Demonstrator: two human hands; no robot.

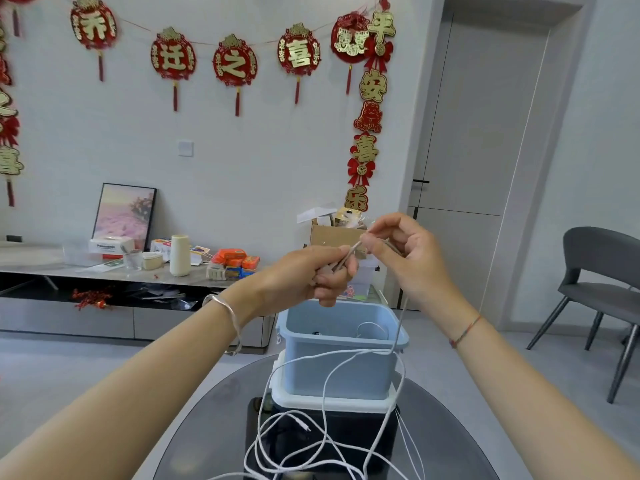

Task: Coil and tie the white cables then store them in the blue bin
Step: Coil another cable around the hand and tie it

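We pinch the white cable (324,403) between left hand (311,275) and right hand (405,251); its slack loops could snag the blue bin (339,372).

From my station I can read a garland of red medallions with one gold character each: the first medallion (93,24) shows 乔, the second medallion (173,58) 迁, the third medallion (235,62) 之 and the fourth medallion (298,51) 喜. The fifth medallion (351,39) is too fine for me to read. Beside it a vertical hanging (373,85) spells 平, 安, 喜, 乐 from top to bottom. I cannot make out the small gold marks on its bows (361,170). On the sideboard (52,271) a white box (110,244) carries the brand Panasonic. At the left edge another hanging (8,161) shows 喜, with the rest cut off.
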